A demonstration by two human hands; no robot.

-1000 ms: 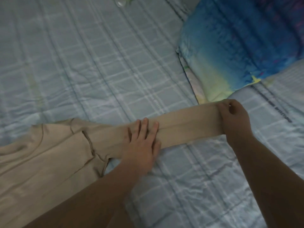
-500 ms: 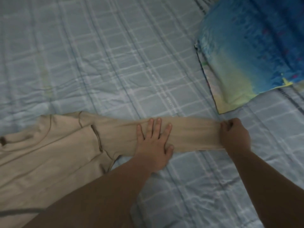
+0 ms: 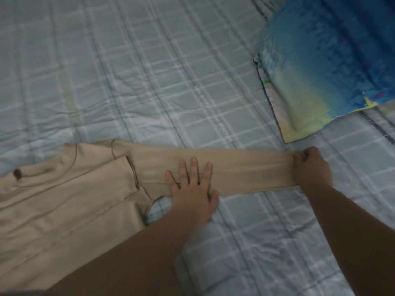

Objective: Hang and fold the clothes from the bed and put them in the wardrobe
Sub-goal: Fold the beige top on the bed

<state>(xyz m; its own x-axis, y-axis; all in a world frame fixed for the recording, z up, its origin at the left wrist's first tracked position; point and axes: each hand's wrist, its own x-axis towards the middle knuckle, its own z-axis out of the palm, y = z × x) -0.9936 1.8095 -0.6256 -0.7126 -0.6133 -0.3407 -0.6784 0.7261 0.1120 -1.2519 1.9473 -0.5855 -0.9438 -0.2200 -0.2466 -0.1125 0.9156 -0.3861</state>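
— What stage is this?
— Folding, I'd say. The beige top (image 3: 64, 201) lies flat on the bed (image 3: 149, 71). The left hand (image 3: 192, 195) presses open-palmed on its sleeve (image 3: 245, 169), and the right hand (image 3: 312, 167) pinches the sleeve's far end, as best I can tell in this dimness.
— Next?
— Probably carrying that sleeve across the body.

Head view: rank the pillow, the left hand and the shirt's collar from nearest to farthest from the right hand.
1. Pillow: its corner lies just beyond the right hand, which pinches the end of the sleeve.
2. Left hand: flat on the sleeve's middle, off to the left.
3. Collar: at the far left edge.
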